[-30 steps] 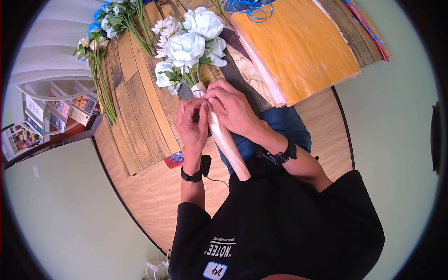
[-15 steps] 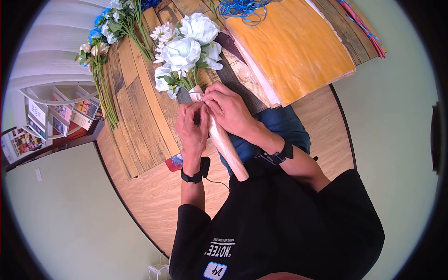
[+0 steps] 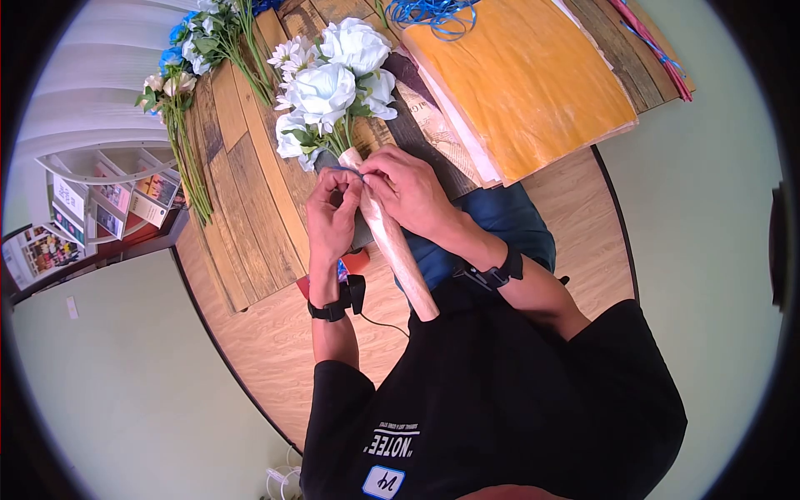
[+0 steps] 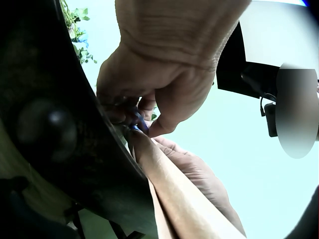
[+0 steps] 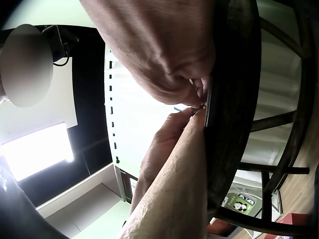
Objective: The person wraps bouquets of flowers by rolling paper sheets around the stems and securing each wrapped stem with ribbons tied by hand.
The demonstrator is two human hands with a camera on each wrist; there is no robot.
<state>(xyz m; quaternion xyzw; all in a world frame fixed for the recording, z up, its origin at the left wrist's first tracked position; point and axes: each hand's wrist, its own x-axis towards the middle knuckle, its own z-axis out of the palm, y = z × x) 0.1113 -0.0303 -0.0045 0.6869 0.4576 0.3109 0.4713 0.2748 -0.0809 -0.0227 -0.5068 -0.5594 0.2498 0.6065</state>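
A bouquet of pale blue roses [image 3: 323,94] and white daisies lies at the table edge, its stems inside a long, light paper wrap [image 3: 398,250] that slants toward the body. Thin blue ribbon [image 3: 347,170] crosses the wrap's upper part. My left hand [image 3: 332,218] pinches the ribbon beside the wrap, thumb against curled fingers; the left wrist view shows the ribbon [image 4: 139,118] at the fingertips of my left hand [image 4: 159,64]. From the other side, my right hand [image 3: 412,193] pinches at the ribbon against the wrap. Its fingertips are partly hidden in the right wrist view.
Stacked orange and white paper [image 3: 525,92] lies to the right, with curled blue ribbon [image 3: 433,15] on its top left corner. Stemmed flowers [image 3: 187,154] lie along the table's left side. A red item [image 3: 354,262] shows below the table edge.
My left hand has shifted slightly left from the wrap, and a strand of blue ribbon now shows at its fingers. The right hand stays nearly in place; the wrap's lower end has moved slightly left.
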